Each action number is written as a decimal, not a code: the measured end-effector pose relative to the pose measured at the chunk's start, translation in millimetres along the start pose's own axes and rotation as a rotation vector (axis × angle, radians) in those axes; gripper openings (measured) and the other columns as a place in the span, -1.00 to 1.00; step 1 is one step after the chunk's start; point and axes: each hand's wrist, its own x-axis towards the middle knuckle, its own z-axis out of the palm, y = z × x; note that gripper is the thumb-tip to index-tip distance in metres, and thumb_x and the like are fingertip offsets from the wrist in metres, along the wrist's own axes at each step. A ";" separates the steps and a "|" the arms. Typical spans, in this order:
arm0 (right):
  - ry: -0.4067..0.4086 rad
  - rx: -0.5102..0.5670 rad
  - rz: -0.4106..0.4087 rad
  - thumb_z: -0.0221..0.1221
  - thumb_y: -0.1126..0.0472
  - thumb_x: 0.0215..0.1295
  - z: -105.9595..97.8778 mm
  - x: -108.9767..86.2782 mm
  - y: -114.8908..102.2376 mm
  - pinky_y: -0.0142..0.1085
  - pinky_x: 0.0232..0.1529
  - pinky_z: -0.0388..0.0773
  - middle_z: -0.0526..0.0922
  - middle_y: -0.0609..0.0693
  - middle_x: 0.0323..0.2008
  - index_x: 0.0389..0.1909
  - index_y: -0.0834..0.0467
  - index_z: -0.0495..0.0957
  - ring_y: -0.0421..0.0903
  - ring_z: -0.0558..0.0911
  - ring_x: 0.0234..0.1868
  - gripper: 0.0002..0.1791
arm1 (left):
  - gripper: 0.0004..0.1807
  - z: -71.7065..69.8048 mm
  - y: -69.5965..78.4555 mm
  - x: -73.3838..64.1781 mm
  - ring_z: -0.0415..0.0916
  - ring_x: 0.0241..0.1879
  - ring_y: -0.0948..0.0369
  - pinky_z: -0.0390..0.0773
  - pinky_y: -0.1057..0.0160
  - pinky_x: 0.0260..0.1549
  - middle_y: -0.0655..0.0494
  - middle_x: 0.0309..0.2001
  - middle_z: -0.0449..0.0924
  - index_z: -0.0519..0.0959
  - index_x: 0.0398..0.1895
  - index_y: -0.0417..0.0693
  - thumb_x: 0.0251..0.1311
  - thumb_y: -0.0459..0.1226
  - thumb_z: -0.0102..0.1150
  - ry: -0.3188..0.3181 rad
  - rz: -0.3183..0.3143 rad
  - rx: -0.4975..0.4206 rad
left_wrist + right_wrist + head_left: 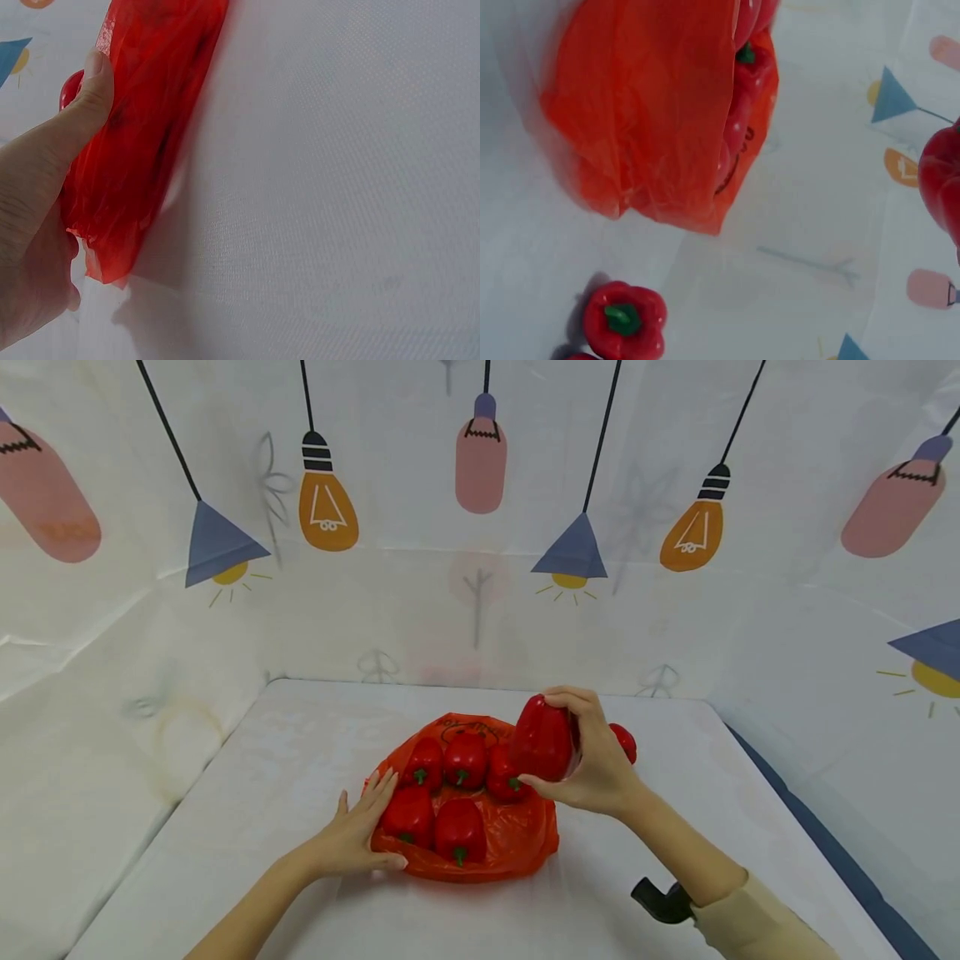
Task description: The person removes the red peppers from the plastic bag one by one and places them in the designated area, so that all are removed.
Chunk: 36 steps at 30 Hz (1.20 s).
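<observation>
My right hand (592, 760) grips a red bell pepper (542, 739) between thumb and fingers, raised over the right side of an orange-red plastic bag (517, 831). In the right wrist view that pepper (941, 180) shows at the right edge, and the hand itself is out of sight. Several more red peppers with green stems (461, 831) lie in the bag's open mouth. Against the bag's left side rests my left hand (360, 835), fingers extended and thumb along the front. The left wrist view shows the thumb (90, 94) touching the plastic.
To the right of the bag, partly behind my right hand, a red pepper (625, 743) lies on the white table (300, 760). The right wrist view shows another pepper (579, 357) cut by the frame. A black curved piece (663, 902) is beside the right forearm. Lamp-printed sheeting (405, 610) surrounds the table.
</observation>
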 end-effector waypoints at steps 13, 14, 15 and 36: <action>0.002 -0.106 0.087 0.58 0.31 -0.44 -22.1 -17.8 6.8 -0.32 0.01 0.54 0.33 0.23 0.18 0.23 0.38 0.20 0.03 0.34 0.22 0.09 | 0.30 -2.3 3.4 1.5 -0.28 0.46 -0.20 -0.38 -0.53 0.13 -0.19 0.52 -0.22 -0.17 0.51 -0.27 -0.07 0.29 0.29 0.004 0.000 0.006; 0.004 -0.113 0.085 0.58 0.31 -0.45 -24.1 -19.3 7.8 -0.34 0.01 0.53 0.33 0.25 0.18 0.23 0.39 0.20 0.04 0.34 0.22 0.09 | 0.30 -2.4 3.7 1.6 -0.28 0.46 -0.20 -0.38 -0.53 0.13 -0.20 0.52 -0.22 -0.17 0.51 -0.27 -0.07 0.29 0.29 0.002 -0.001 0.006; 0.008 -0.118 0.087 0.57 0.31 -0.44 -26.1 -20.8 8.7 -0.37 0.02 0.51 0.33 0.25 0.18 0.22 0.39 0.21 0.03 0.33 0.22 0.09 | 0.31 -2.5 3.9 1.6 -0.28 0.46 -0.20 -0.39 -0.52 0.14 -0.20 0.52 -0.22 -0.17 0.51 -0.27 -0.07 0.29 0.29 0.000 -0.003 0.007; 0.082 -0.284 0.154 0.58 0.38 -0.57 -74.1 -47.5 26.9 -0.59 0.08 0.33 0.36 0.29 0.16 0.22 0.43 0.20 0.00 0.30 0.26 0.15 | 0.32 3.0 -2.9 0.3 -0.34 0.46 -0.22 -0.39 -0.53 0.13 -0.19 0.52 -0.21 -0.16 0.52 -0.23 -0.11 0.29 0.32 0.032 0.007 -0.002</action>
